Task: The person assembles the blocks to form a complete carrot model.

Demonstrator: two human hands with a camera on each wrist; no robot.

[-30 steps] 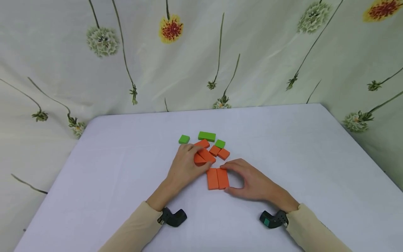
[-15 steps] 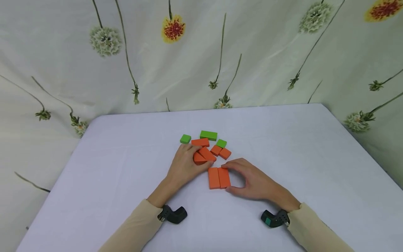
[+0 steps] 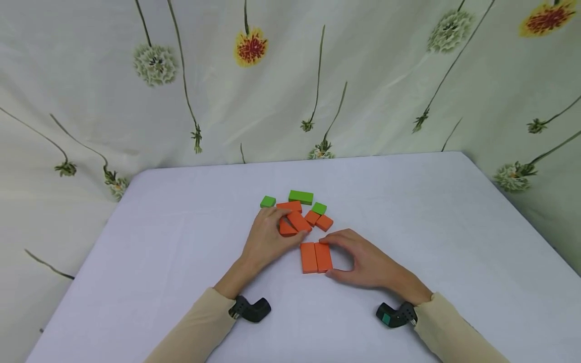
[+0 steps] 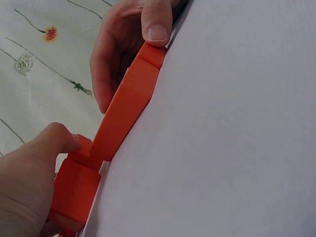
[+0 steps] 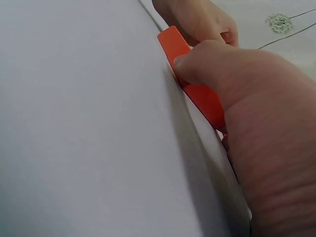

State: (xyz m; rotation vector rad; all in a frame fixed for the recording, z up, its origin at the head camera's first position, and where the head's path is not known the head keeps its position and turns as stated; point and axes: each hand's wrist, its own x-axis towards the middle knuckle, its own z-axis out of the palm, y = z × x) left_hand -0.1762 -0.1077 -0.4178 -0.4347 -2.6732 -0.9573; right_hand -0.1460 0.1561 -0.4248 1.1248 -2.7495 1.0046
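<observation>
Two flat orange blocks, a left one [image 3: 309,258] and a right one [image 3: 324,257], lie side by side on the white table. My right hand [image 3: 363,259] pinches the right one between thumb and finger, at its near and far ends. My left hand [image 3: 263,234] holds a slanted orange block [image 3: 299,221] between thumb and fingers, just beyond the pair. Another orange block [image 3: 287,228] lies beneath that hand, partly hidden. In the left wrist view the left thumb presses against an orange block [image 4: 75,192]. The right thumb [image 5: 197,64] touches orange in the right wrist view.
Behind the left hand lies an orange block [image 3: 290,206]. Two small orange blocks, one at left [image 3: 312,217] and one at right [image 3: 324,222], sit near a small green block [image 3: 319,208]. Farther back are a long green block [image 3: 301,197] and another small green block [image 3: 268,201].
The orange block behind the left hand has turned, lying more crosswise and showing more of itself. A dark gap by the slanted block has widened slightly. The right hand keeps its place.
</observation>
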